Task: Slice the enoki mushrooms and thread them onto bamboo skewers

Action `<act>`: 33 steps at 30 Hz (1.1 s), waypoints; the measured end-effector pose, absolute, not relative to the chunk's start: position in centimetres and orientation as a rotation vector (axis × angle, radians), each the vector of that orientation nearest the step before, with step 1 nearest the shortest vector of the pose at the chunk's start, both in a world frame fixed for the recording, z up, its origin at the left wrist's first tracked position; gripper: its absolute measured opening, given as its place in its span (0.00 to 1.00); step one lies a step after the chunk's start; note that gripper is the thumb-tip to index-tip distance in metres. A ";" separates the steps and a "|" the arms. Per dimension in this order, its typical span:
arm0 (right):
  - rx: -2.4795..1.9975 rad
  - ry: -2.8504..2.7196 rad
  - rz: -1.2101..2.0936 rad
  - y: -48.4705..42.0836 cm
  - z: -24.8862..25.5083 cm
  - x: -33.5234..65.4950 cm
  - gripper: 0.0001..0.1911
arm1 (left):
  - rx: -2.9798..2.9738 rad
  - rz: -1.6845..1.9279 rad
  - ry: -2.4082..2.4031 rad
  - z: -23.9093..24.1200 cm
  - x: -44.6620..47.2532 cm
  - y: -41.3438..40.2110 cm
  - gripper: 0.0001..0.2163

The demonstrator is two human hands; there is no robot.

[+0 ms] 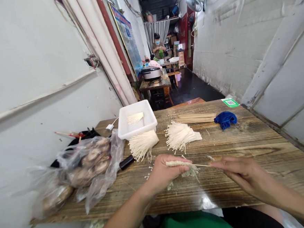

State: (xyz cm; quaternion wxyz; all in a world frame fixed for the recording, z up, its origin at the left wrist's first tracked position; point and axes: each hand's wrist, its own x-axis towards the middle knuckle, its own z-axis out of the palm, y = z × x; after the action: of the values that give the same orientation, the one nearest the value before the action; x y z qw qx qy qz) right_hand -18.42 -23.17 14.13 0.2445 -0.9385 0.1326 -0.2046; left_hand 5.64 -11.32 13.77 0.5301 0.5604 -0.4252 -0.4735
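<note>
My left hand (166,170) is closed around a small bunch of enoki mushrooms (178,163), held a little above the wooden table. A thin wooden skewer (202,165) runs from that bunch to my right hand (240,172), whose fingers pinch its other end. Just beyond my hands lie two larger piles of enoki, one on the left (144,144) and one on the right (181,135). Behind the left pile stands a white plastic tub (150,123) with a small piece of enoki (135,118) inside. More skewers (196,118) lie in a bundle farther back.
Plastic bags of brown mushrooms (94,161) fill the left end of the table (263,144), beside a black object (126,162). A blue cloth (225,120) and a green code card (230,102) lie at the back right. Another person (159,49) handles greens far off.
</note>
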 end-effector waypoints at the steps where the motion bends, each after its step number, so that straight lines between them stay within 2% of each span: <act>1: -2.567 0.362 -0.560 -23.1 14.1 -18.4 0.20 | 1.339 -1.130 -1.016 13.8 5.6 -11.4 0.11; 9: -2.623 0.363 -0.606 -23.4 14.3 -18.8 0.19 | 1.411 -1.107 -1.049 14.3 6.3 -11.1 0.16; 25: -2.590 0.393 -0.656 -22.5 15.4 -19.7 0.19 | 1.264 -1.006 -1.126 13.4 6.1 -10.8 0.11; 33: -2.667 0.389 -0.635 -21.4 16.3 -20.0 0.22 | 1.247 -0.929 -1.209 13.9 5.8 -10.3 0.11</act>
State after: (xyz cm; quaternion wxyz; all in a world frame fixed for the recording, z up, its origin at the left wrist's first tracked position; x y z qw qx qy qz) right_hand -20.04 -21.44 16.27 0.1853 -0.9465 0.1380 -0.2252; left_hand 5.79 -10.29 13.92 0.5530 0.5276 -0.5114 -0.3928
